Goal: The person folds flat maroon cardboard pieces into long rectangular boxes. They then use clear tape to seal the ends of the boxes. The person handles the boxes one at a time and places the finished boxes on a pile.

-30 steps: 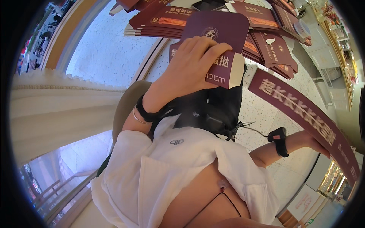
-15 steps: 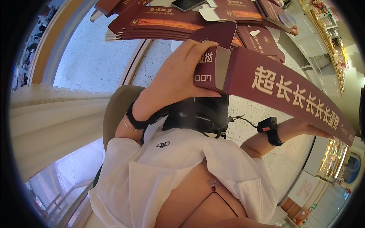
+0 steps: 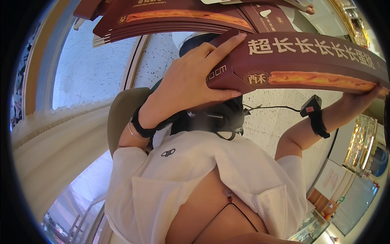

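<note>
A long maroon carton (image 3: 317, 59) with pale lettering and a picture of a long baked pastry stretches from the middle to the right rim. My left hand (image 3: 191, 73) grips its left end, fingers over the top and thumb along the lower edge. The end panel lies folded over there, partly covered by my fingers. At the far right, my right hand (image 3: 359, 103) holds the carton's lower edge, with a fingertip on its front; the other fingers are mostly hidden. Black straps circle both wrists, and a small black device (image 3: 311, 105) sits on the right one.
Beyond my hands lies a stack of flat maroon cartons (image 3: 174, 24), with more maroon cartons (image 3: 268, 20) beside it. A brown chair back (image 3: 122, 122) stands to the left, near a cream curtain (image 3: 61, 134). A lit display case (image 3: 360, 142) is at the right.
The carton has turned, so its pastry picture now faces me, and its gaping left end has been pressed together. My right hand has moved up and right with the far end.
</note>
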`<state>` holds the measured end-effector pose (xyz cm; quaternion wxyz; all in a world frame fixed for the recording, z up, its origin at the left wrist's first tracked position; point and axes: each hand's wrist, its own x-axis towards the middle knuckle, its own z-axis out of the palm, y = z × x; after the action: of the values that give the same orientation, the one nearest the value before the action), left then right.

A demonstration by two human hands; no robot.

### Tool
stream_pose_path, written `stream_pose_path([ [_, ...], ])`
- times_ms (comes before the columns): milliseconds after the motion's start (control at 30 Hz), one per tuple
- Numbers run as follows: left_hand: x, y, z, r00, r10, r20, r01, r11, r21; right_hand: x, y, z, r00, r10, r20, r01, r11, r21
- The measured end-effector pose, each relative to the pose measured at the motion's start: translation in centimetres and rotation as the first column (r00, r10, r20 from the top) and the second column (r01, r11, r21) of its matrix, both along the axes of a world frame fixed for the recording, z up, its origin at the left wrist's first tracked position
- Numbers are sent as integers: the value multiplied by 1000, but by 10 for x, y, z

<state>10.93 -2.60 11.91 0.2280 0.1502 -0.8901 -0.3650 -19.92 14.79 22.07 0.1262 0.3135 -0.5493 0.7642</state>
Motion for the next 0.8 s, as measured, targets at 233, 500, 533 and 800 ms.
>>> stream_pose_path([
  [233,-17,19,-11,994,-78,-72,86,989,121,62,-41,-35,994,107,29,-103,988,-118],
  [500,-12,15,-16,996,-89,-27,92,963,254,76,-55,-39,996,-11,83,10,1000,7],
  [533,-12,15,-18,995,-94,-27,97,959,267,82,-57,-38,995,-41,96,39,999,21],
  [800,-11,13,-18,986,-160,-44,166,940,298,83,-51,-40,994,97,42,-97,995,12],
])
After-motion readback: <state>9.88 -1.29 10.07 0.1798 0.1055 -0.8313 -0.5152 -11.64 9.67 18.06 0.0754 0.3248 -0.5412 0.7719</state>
